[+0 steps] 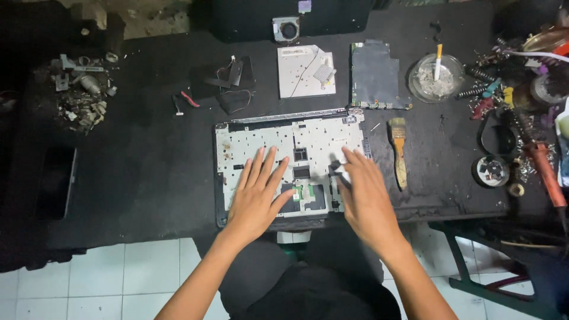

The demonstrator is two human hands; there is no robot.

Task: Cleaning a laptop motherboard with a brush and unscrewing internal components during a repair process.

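Observation:
An opened laptop shell point(284, 141), silver inside with a dark frame, lies flat on the black worktable point(148, 166) in front of me. My left hand point(256, 195) lies flat on its lower left part, fingers spread. My right hand point(364, 192) rests on its right side, fingers stretched out over the plate; part of the shell is hidden under both hands. Neither hand holds anything.
Behind the shell lie a silver optical drive point(305, 71), a dark circuit board point(376, 74), a small fan point(287, 28) and loose cables point(231, 83). A paintbrush point(399, 151) lies to the right, a glass ashtray point(435, 77) beyond it. Tools clutter the right edge, small metal parts point(83, 92) the left.

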